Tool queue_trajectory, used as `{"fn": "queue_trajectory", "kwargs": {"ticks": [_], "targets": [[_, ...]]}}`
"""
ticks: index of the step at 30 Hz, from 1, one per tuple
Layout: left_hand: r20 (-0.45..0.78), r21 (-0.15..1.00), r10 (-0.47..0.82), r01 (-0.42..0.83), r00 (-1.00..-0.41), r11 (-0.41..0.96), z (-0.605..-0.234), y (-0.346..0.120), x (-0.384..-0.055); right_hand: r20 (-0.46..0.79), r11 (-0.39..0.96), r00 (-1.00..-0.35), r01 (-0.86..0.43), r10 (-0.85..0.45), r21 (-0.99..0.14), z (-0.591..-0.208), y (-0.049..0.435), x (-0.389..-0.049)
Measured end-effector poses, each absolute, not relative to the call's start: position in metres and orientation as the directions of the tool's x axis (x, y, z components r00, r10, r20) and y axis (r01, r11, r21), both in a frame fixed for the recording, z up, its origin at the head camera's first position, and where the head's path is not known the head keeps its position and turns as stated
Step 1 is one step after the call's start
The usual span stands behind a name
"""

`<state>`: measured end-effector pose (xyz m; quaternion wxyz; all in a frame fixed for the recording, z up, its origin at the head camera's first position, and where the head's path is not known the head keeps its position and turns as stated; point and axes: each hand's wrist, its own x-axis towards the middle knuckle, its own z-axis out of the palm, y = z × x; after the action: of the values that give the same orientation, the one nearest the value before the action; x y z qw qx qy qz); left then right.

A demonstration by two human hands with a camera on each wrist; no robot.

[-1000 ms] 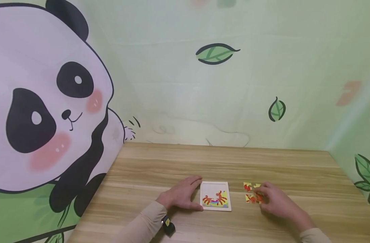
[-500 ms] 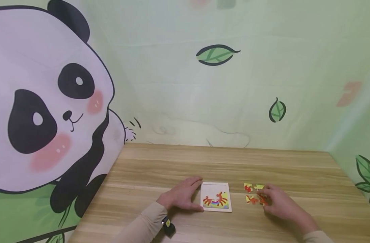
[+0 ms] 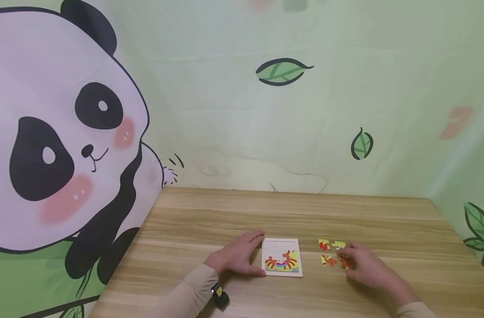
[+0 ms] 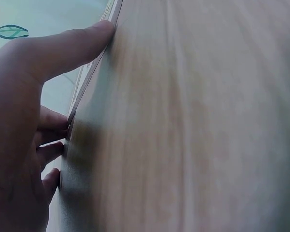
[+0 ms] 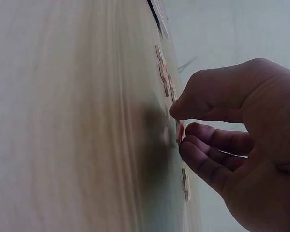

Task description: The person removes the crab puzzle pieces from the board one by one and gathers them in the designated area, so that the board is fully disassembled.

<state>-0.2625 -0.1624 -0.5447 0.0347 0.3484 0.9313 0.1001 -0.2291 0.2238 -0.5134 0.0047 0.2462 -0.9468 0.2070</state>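
Observation:
In the head view, a square puzzle board [image 3: 281, 240] with a pale frame lies on the table, its lower part filled by joined pieces [image 3: 281, 261] picturing a red animal. My left hand [image 3: 240, 255] rests at the board's left side, thumb at the near corner and fingers along the edge. To the right, my right hand [image 3: 367, 265] pinches a red-and-yellow puzzle piece [image 5: 180, 131] between thumb and fingertips, low over the table. Around it lie a loose upper-left piece [image 3: 323, 245], a yellow upper-right piece [image 3: 338, 244] and a red-and-yellow lower-left piece [image 3: 328, 260]. My fingers partly hide the pinched piece.
The wooden table [image 3: 210, 212] runs back to a green printed backdrop [image 3: 226, 110] with a large panda [image 3: 119, 176]. A dark strapped device [image 3: 220, 297] sits on my left wrist.
My right hand has shifted slightly right along with its fingertips, uncovering more of the upper-right piece. The left hand and the board stay where they were.

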Motion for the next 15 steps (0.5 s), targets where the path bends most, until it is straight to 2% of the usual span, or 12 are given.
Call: {"fn": "queue_trajectory", "kwargs": {"ticks": [15], "targets": [[-0.008,0.219,0.651,0.634,-0.759,0.742,-0.5448,-0.1623,-0.2626,0.094,0.785,-0.871,-0.476,-0.482,-0.396,-0.5128,0.2244,-0.2273]]}}
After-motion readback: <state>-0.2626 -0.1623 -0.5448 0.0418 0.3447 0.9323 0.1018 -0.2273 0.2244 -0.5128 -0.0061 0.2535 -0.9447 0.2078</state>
